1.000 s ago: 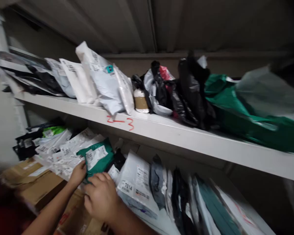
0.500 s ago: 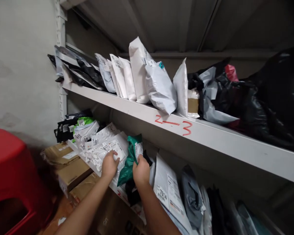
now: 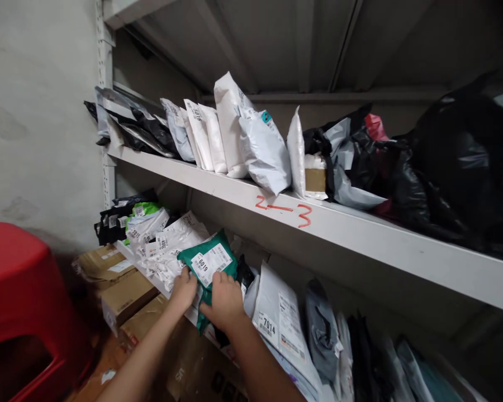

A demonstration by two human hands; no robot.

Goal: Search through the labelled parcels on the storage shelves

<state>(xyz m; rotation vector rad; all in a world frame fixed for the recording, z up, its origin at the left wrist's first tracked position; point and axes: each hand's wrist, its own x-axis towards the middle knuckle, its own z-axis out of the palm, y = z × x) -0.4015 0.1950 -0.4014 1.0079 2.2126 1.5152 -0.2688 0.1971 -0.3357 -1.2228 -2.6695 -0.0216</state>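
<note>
A green mailer bag with a white label reading 6019 leans against a row of white labelled parcels on the lower shelf. My right hand grips the green bag's lower edge. Just left of it, my left hand presses on the white parcels beside the green bag and touches its left edge. To the right stands a white parcel marked 7014.
The upper shelf, marked "2-3" in red, carries white mailers and black bags. A red plastic stool stands at the left. Cardboard boxes sit on the floor below the lower shelf. More grey and black parcels fill the right.
The green bag was folded edge-on half a second ago; now it lies flat against the white parcels with its label facing me. Both hands have moved closer together. The view shifted left over the second.
</note>
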